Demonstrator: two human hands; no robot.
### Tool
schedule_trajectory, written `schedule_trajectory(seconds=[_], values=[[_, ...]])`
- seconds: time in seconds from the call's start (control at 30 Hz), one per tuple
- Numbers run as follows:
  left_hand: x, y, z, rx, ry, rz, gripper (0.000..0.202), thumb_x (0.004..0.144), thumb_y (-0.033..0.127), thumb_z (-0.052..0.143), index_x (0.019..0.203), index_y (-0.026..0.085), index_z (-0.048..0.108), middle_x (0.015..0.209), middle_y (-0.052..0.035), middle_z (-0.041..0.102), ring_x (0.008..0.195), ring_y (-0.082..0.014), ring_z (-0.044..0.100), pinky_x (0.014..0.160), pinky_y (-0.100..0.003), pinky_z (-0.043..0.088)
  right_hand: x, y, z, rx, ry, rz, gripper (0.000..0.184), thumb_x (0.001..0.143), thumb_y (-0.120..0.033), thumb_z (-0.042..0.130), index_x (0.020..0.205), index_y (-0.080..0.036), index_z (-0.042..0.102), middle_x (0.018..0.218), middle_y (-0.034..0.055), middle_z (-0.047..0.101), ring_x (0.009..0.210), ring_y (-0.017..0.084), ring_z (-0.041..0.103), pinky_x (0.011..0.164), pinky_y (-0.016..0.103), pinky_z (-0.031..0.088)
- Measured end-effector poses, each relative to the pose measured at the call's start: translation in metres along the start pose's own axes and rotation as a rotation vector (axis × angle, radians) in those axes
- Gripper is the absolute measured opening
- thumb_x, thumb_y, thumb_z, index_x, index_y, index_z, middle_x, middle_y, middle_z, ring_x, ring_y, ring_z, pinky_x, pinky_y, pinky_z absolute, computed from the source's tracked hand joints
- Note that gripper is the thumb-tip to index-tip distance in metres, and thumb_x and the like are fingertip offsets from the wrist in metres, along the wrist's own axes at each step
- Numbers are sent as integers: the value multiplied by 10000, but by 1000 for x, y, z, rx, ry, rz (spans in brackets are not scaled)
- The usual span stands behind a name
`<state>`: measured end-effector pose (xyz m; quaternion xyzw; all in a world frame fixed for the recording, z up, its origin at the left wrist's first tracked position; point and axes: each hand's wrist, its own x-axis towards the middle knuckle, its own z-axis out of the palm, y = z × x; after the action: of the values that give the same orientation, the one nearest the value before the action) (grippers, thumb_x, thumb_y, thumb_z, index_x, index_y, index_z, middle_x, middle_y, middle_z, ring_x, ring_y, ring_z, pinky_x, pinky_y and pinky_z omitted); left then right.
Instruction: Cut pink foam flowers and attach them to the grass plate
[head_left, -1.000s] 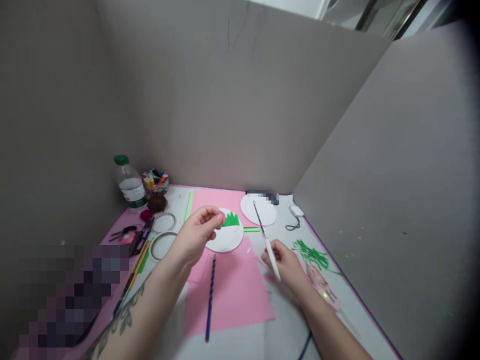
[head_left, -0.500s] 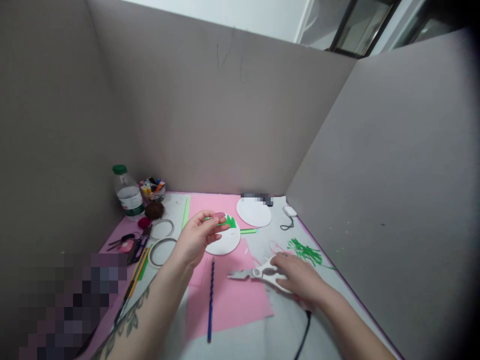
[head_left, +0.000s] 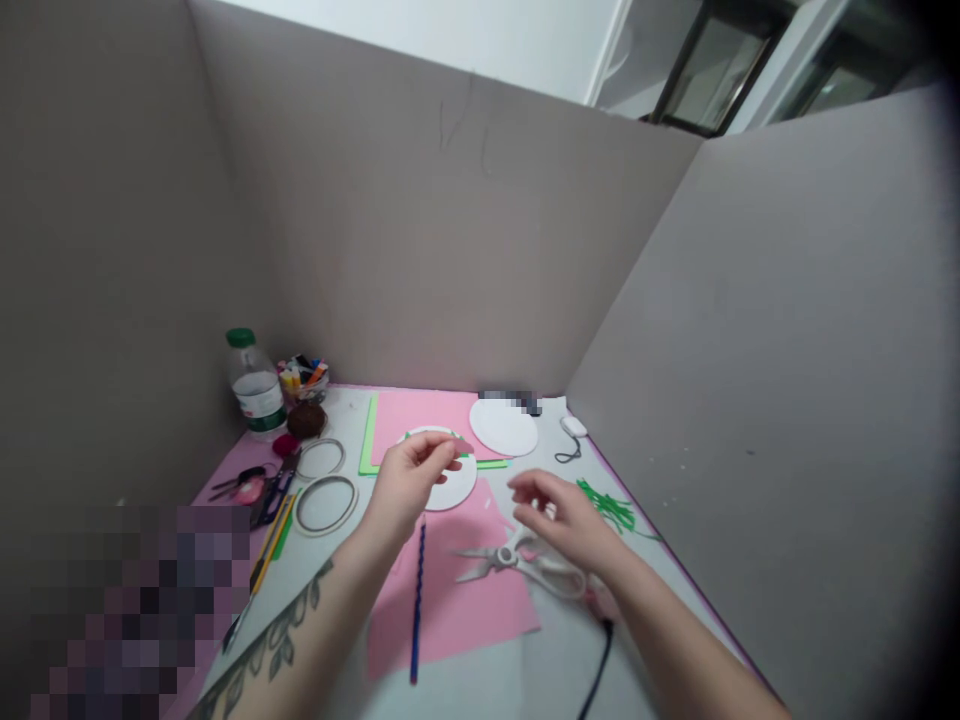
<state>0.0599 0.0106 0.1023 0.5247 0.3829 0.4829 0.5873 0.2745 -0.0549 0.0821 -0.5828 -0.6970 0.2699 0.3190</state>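
Note:
My left hand (head_left: 416, 475) pinches a small pink piece of paper (head_left: 463, 447) between thumb and fingertips. It hovers over a round white disc (head_left: 456, 490), which has green shapes near its far edge, partly hidden by the hand. Fingers curled but apart, my right hand (head_left: 561, 515) is open and empty just above white-handled scissors (head_left: 506, 557). The scissors lie with blades spread on a pink sheet (head_left: 480, 625). A dark blue pencil (head_left: 417, 600) rests on that sheet, left of the blades.
Green paper strips (head_left: 609, 507) lie in a heap at right. Tape rolls (head_left: 326, 503), a bottle (head_left: 256, 390) and a cup of markers (head_left: 304, 378) stand along the left. Another white disc (head_left: 504, 427) lies at the back. Grey partitions (head_left: 390, 230) enclose the table.
My right hand has let go of the scissors and lifted up and left; the blades now stand wider apart. My left hand has shifted slightly right with the pink paper piece.

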Motion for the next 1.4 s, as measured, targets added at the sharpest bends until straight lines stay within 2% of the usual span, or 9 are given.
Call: schedule_trajectory(seconds=[0.1, 0.17, 0.27, 0.37, 0.63, 1.1, 1.17, 1.27, 1.4], values=[[-6, -3, 8, 125, -15, 121, 163, 774, 319, 648, 824, 181, 719, 808, -51, 727, 752, -172, 650, 664, -254, 477, 17, -30, 17, 429, 165, -69, 255, 823, -301, 583, 1059, -219, 532, 762, -6, 603, 688, 146, 594, 632, 271, 461], [-9, -3, 9, 187, 0, 214, 128, 778, 287, 651, 825, 201, 733, 816, -46, 731, 770, -179, 655, 719, -274, 485, 27, -42, 28, 629, 178, -63, 248, 820, -365, 601, 1001, -206, 543, 704, -10, 610, 604, 137, 603, 535, 244, 445], [-12, -2, 8, 277, 11, 349, 103, 784, 245, 649, 808, 227, 748, 850, -42, 735, 798, -179, 653, 752, -278, 486, 36, -48, 38, 789, 212, -41, 239, 816, -416, 614, 854, -182, 581, 671, 8, 634, 572, 129, 605, 502, 231, 448], [-11, 0, 4, 323, -3, 358, 126, 787, 240, 646, 849, 235, 756, 896, -51, 737, 829, -183, 653, 744, -273, 492, 37, -45, 40, 784, 260, -56, 221, 812, -400, 628, 808, -180, 605, 656, 10, 646, 578, 128, 601, 539, 243, 474], [-6, 1, 5, 359, -17, 283, 121, 736, 281, 695, 826, 228, 756, 875, -59, 731, 809, -191, 649, 695, -269, 505, 33, -34, 39, 524, 331, -142, 103, 809, -295, 627, 819, -194, 642, 759, 14, 649, 684, 144, 596, 628, 266, 479], [-6, -5, 11, 356, -1, 293, 155, 715, 199, 688, 861, 228, 732, 880, -40, 720, 755, -164, 643, 675, -250, 509, 35, -30, 41, 459, 369, -119, 153, 850, -325, 585, 809, -190, 642, 722, 8, 642, 647, 138, 557, 611, 261, 446], [-6, -7, 12, 355, -4, 263, 123, 727, 211, 675, 840, 214, 725, 849, -40, 719, 742, -160, 640, 667, -246, 502, 35, -29, 43, 471, 366, -124, 163, 855, -335, 581, 799, -190, 631, 711, 6, 637, 644, 137, 560, 606, 259, 446], [-5, -10, 12, 262, -6, 142, 131, 747, 255, 659, 851, 188, 702, 797, -39, 705, 707, -158, 632, 636, -248, 493, 36, -29, 44, 493, 389, -98, 166, 862, -355, 567, 845, -197, 613, 717, 4, 627, 623, 133, 551, 584, 259, 447], [-3, -14, 13, 123, 71, 30, 217, 728, 270, 674, 921, 175, 648, 744, -17, 680, 687, -146, 620, 614, -232, 464, 37, -30, 44, 632, 448, -61, 161, 882, -352, 520, 936, -205, 556, 769, 17, 625, 664, 137, 569, 583, 259, 457]])
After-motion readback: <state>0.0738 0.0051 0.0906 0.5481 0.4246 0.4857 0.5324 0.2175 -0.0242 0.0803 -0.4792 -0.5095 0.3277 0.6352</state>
